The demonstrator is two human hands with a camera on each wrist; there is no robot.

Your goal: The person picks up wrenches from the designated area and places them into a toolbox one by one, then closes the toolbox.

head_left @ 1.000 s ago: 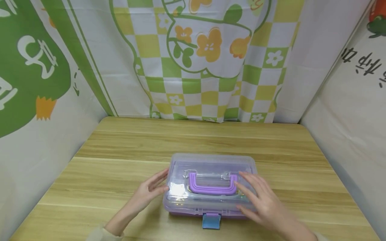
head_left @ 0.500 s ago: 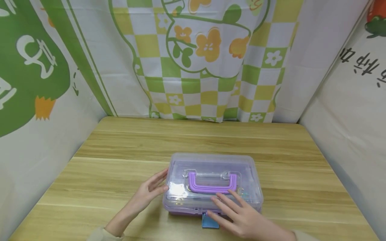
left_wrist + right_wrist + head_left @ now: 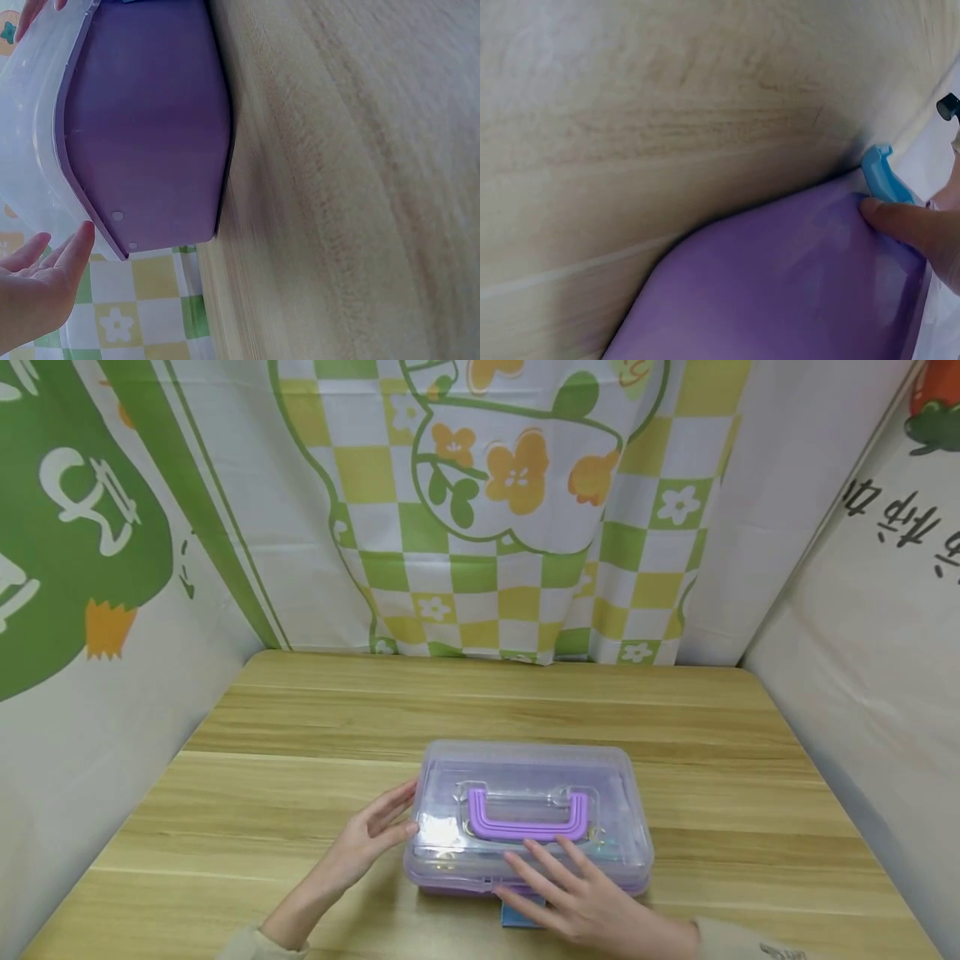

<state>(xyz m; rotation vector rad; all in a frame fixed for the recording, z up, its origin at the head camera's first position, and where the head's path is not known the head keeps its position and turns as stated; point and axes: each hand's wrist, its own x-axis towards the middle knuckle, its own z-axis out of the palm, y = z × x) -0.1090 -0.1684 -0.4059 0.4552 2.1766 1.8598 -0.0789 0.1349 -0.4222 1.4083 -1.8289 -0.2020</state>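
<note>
A storage box (image 3: 525,770) with a clear lid and purple base stands on the table, its lid down. Its purple handle (image 3: 528,832) lies folded on top; small coloured items show faintly through the plastic. My left hand (image 3: 372,828) rests along the left side with fingers nearly straight, fingertips at the lid's edge in the left wrist view. My right hand (image 3: 581,897) is spread over the front edge, fingers on the lid. A blue latch (image 3: 885,178) juts out from the front, and my right thumb (image 3: 900,223) touches the purple base (image 3: 780,285) beside it.
The wooden table (image 3: 300,718) runs behind and to both sides of the box. A checkered cloth (image 3: 480,602) hangs at its back edge, and printed white sheets (image 3: 862,652) close in the sides.
My right hand has moved left from the box's right side to the front edge by the latch, covering part of it. The left hand and the box have stayed in place.
</note>
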